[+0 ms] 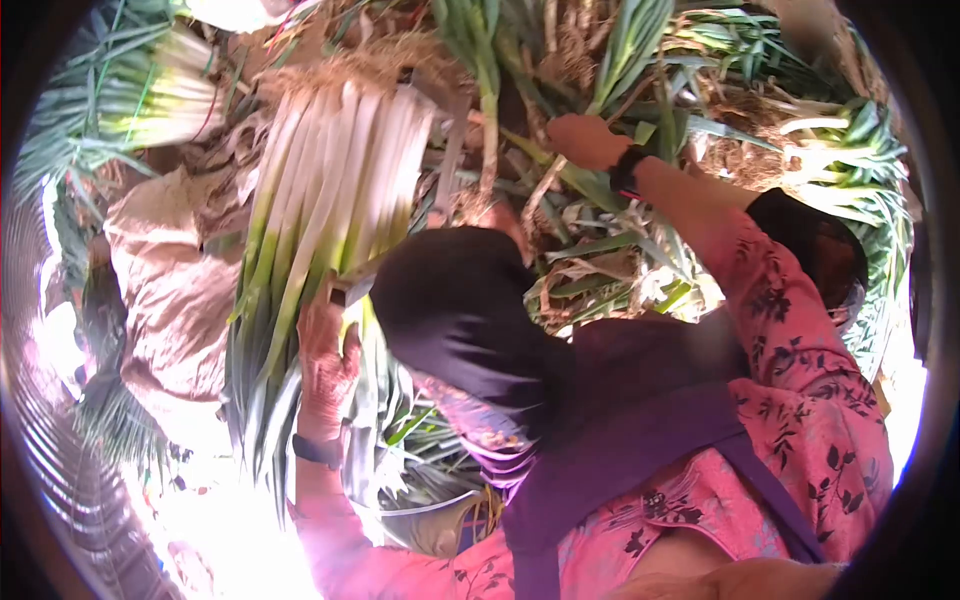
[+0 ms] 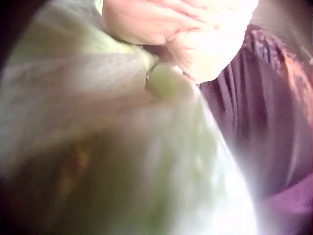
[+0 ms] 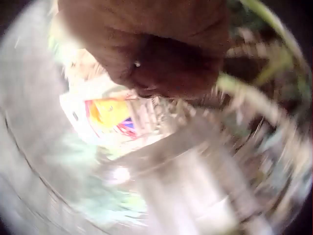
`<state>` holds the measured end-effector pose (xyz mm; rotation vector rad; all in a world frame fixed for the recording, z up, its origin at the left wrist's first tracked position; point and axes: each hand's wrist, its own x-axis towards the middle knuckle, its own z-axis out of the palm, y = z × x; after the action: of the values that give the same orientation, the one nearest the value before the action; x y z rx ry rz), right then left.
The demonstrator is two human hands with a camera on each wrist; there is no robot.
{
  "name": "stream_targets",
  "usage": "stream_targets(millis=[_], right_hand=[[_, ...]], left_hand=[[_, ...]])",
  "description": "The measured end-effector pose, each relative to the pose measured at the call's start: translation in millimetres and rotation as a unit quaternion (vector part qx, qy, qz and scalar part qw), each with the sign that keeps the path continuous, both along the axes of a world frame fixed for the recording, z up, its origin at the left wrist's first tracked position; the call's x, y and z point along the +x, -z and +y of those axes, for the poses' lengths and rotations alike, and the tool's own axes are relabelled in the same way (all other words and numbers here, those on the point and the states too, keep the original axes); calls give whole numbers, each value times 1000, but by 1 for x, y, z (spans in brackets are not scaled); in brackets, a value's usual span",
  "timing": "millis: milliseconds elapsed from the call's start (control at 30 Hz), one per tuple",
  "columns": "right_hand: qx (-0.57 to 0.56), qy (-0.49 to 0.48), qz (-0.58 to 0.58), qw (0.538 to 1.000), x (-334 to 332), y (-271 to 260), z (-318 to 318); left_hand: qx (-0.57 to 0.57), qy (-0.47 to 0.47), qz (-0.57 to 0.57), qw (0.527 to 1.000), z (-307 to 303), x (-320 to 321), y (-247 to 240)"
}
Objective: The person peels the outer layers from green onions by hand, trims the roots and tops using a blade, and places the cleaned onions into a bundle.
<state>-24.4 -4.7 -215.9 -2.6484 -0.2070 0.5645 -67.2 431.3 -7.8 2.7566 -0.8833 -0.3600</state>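
A thick bundle of leeks point(image 1: 330, 170) lies with its white stems and roots away from the body and its green leaves toward it. On the leaves, my left hand point(image 1: 325, 335) grips them beside a black-capped metal tube end point(image 1: 340, 296). Leaf shows between thumb and fingers in the left wrist view. My right hand point(image 1: 588, 142), fingers curled, is over on the right. It holds a single leek point(image 1: 630, 60), whose leaves stick out above the hand and whose rooty end hangs below it. The right wrist view is blurred.
Another loose leek point(image 1: 488, 120) lies between the bundle and my right hand. More leeks point(image 1: 850, 160) are piled at the right, and a tied bunch point(image 1: 170, 95) is at upper left. A beige cloth point(image 1: 175, 290) lies left of the bundle. My dark-clad knee point(image 1: 450, 310) juts up in front.
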Motion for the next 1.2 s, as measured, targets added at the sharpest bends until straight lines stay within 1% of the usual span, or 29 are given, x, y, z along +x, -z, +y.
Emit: stream_targets(millis=[33, 67, 100, 133, 167, 200, 233, 300, 367, 400, 467, 500, 533, 600, 633, 667, 733, 767, 800, 867, 900, 933, 967, 1000, 1033, 1100, 1133, 1167, 1200], right_hand=[[49, -1, -65, 997, 5, 6, 18], [136, -26, -162, 977, 13, -10, 40], [220, -48, -256, 940, 22, -40, 64], [279, -65, -240, 928, 29, -79, 83], [334, -80, -222, 913, 37, -106, 102], [300, -127, -356, 876, 52, -97, 123], [278, -137, -361, 880, 65, -95, 138], [255, -148, -362, 884, 77, -95, 147], [183, -176, -255, 933, 79, -99, 147], [174, -172, -250, 937, 75, -100, 148], [227, -168, -274, 919, 77, -97, 142], [287, -145, -388, 864, 81, -86, 146], [284, -141, -391, 864, 87, -73, 144], [209, -208, -400, 868, 93, -63, 157], [256, -182, -339, 887, 93, -62, 154], [262, -184, -343, 883, 90, -67, 152], [218, -201, -339, 893, 85, -74, 145], [261, -186, -305, 897, 79, -74, 142], [260, -190, -311, 894, 71, -79, 137], [405, -65, -232, 882, 41, -87, 128], [394, -15, -158, 905, 19, -96, 115], [376, -53, -141, 914, 6, -80, 101], [316, -73, -319, 891, -21, -51, 91], [332, -19, -197, 922, -48, -43, 80], [342, 34, -74, 936, -78, -39, 71], [390, 42, -2, 920, -138, -17, 58], [326, 7, 66, 943, -157, -18, 51], [258, -26, 134, 957, -171, -18, 43], [256, -21, 127, 958, -180, -12, 32]], left_hand=[[-11, -53, 10, 998, -8, 2, -18], [-25, -105, 17, 994, -10, 3, -28], [3, -119, -21, 993, 1, 1, -33], [9, -124, -22, 992, 9, -4, -42], [51, -129, -16, 990, 15, -9, -51], [91, -134, -10, 987, 19, -16, -61], [115, -149, -5, 982, 18, -25, -68], [98, -141, -7, 985, 29, -45, -67], [82, -111, -39, 990, 39, -62, -54], [73, -106, -34, 991, 44, -66, -52], [127, -109, -31, 986, 54, -56, -40], [96, -123, -11, 988, 55, -51, -40], [96, -118, -14, 988, 56, -48, -38], [68, -198, 82, 974, 52, -38, -52], [112, -149, 45, 981, 47, -33, -60], [118, -154, 41, 980, 35, -32, -64], [73, -185, -67, 978, 7, -41, -68], [84, -217, -43, 972, 2, -50, -68], [37, -268, -6, 963, -1, -60, -67], [44, -288, -21, 956, -6, -81, -79], [93, -291, -37, 952, -6, -91, -90], [78, -318, -36, 944, -3, -102, -99], [90, -330, -73, 937, 4, -116, -103], [100, -338, -110, 929, 11, -130, -103], [100, -334, -115, 930, 16, -147, -103], [128, -342, -162, 917, 24, -181, -95], [107, -313, -156, 931, 30, -196, -83], [124, -300, -162, 932, 20, -210, -72], [141, -288, -168, 932, 8, -222, -59]])
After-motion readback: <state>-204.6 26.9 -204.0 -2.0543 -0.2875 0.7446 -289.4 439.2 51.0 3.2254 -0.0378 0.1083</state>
